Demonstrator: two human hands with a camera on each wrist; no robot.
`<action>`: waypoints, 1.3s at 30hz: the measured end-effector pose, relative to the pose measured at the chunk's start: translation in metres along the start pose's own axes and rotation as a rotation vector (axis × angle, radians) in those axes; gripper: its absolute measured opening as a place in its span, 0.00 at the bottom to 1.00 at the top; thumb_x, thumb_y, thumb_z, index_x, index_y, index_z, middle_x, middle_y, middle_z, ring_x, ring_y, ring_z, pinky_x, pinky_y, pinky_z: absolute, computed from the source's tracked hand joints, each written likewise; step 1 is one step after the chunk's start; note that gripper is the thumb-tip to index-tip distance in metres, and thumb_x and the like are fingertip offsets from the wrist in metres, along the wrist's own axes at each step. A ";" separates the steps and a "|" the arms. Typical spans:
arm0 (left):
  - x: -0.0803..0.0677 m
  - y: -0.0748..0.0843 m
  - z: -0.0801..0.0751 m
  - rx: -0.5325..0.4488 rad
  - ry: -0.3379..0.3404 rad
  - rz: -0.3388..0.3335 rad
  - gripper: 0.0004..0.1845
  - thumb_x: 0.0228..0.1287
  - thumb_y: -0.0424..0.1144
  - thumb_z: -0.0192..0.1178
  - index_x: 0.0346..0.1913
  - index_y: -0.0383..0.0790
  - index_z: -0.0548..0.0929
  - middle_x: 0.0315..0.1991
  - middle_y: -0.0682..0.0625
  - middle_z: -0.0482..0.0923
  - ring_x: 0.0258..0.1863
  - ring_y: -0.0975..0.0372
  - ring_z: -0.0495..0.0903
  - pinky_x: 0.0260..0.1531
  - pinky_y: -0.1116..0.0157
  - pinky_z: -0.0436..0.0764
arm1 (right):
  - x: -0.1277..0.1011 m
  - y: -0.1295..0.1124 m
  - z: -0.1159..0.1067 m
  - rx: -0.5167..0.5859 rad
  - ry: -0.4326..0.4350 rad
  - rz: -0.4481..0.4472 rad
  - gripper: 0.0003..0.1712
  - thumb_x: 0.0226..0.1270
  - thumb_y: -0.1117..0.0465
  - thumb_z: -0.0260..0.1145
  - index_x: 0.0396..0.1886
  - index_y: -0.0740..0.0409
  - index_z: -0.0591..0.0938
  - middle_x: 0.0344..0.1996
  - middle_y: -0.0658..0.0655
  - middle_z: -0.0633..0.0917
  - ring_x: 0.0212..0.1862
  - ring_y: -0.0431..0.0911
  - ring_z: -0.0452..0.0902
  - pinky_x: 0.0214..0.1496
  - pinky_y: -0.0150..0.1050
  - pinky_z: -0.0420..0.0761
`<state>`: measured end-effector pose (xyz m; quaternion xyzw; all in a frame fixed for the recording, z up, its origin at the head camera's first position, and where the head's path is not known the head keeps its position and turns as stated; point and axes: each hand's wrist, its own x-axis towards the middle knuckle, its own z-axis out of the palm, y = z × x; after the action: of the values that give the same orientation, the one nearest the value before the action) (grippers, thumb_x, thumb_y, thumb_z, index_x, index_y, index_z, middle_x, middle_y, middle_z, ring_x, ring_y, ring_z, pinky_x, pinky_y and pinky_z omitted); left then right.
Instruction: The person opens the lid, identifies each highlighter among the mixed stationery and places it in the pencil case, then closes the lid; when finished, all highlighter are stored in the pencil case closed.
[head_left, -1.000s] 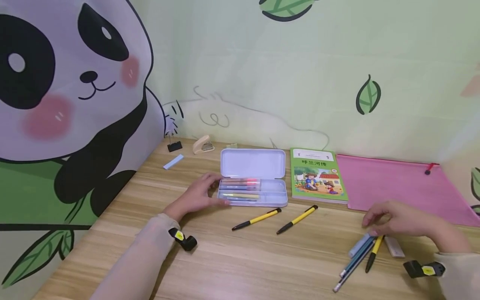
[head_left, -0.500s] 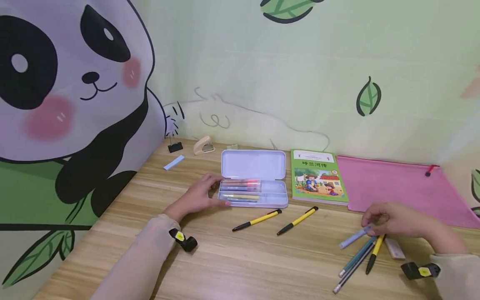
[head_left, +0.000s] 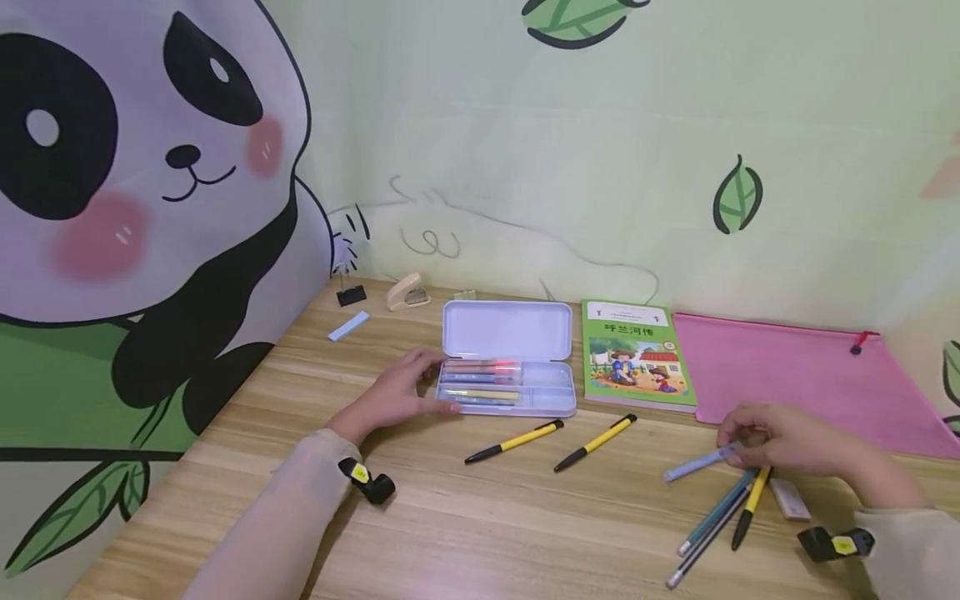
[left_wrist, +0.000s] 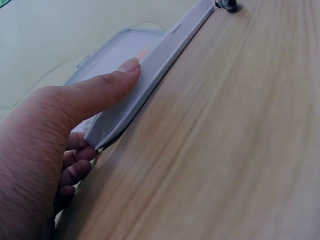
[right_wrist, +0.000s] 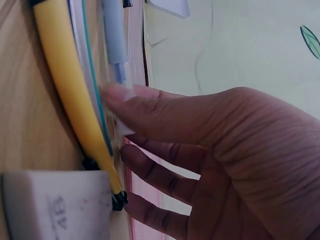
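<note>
My left hand (head_left: 393, 393) grips the left end of an open pencil case (head_left: 547, 402), its thumb along the front wall and the fingers round the end, as the left wrist view shows. Several pens and pencils (head_left: 480, 375) lie in the case's left compartments. Over at the right, my right hand (head_left: 787, 442) pinches a light blue pen (head_left: 697, 463) with a clear end (right_wrist: 125, 80) between thumb and forefinger. Just below that hand lie two pencils (head_left: 712, 525), a yellow-and-black pen (head_left: 750, 510) and a white eraser (head_left: 789, 498) marked 4B.
Two yellow pens (head_left: 513, 442) lie in front of the case. A green book (head_left: 637, 358) and a pink zip pouch (head_left: 795, 367) stand to its right. Toward the back left are a binder clip (head_left: 351, 296), a beige stapler (head_left: 407, 293) and a blue strip (head_left: 348, 326).
The light blue pen has come away from the pencils and shifted left in my right hand, turning flatter. My left hand has stayed at the case.
</note>
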<state>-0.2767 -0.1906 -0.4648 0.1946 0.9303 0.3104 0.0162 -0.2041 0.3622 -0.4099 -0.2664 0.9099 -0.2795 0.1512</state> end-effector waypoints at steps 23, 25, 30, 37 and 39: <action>0.000 -0.002 0.001 -0.001 0.003 -0.006 0.52 0.44 0.74 0.70 0.71 0.51 0.71 0.63 0.52 0.69 0.61 0.56 0.71 0.65 0.50 0.69 | 0.000 -0.018 -0.006 0.019 0.287 -0.058 0.07 0.72 0.61 0.66 0.46 0.46 0.85 0.35 0.50 0.87 0.36 0.42 0.81 0.36 0.36 0.81; 0.000 -0.002 0.001 -0.002 0.001 -0.007 0.52 0.43 0.74 0.70 0.71 0.51 0.71 0.63 0.52 0.69 0.61 0.56 0.71 0.65 0.49 0.69 | 0.000 -0.023 -0.008 0.052 0.319 -0.071 0.08 0.72 0.62 0.66 0.47 0.48 0.85 0.36 0.52 0.87 0.35 0.44 0.82 0.34 0.37 0.82; -0.001 0.000 0.000 -0.004 -0.003 -0.010 0.53 0.43 0.74 0.70 0.71 0.52 0.70 0.63 0.52 0.69 0.60 0.56 0.70 0.65 0.49 0.69 | -0.001 -0.039 -0.010 0.096 0.400 -0.102 0.09 0.72 0.63 0.66 0.50 0.53 0.85 0.36 0.53 0.88 0.34 0.45 0.83 0.31 0.37 0.81; -0.002 0.003 -0.002 0.008 -0.003 0.008 0.52 0.45 0.71 0.72 0.72 0.50 0.70 0.63 0.50 0.70 0.60 0.55 0.70 0.65 0.49 0.69 | 0.006 -0.075 -0.009 0.123 0.507 -0.018 0.09 0.72 0.56 0.67 0.50 0.48 0.85 0.42 0.49 0.88 0.39 0.42 0.85 0.37 0.34 0.83; -0.002 0.004 -0.003 0.008 -0.004 0.006 0.52 0.45 0.71 0.72 0.72 0.50 0.70 0.64 0.50 0.70 0.61 0.55 0.70 0.65 0.48 0.68 | 0.011 -0.085 -0.009 0.118 0.520 0.003 0.10 0.72 0.52 0.67 0.49 0.46 0.85 0.41 0.49 0.88 0.39 0.42 0.85 0.36 0.34 0.82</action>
<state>-0.2736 -0.1899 -0.4603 0.1980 0.9310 0.3061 0.0163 -0.1826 0.3000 -0.3541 -0.1751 0.9007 -0.3909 -0.0722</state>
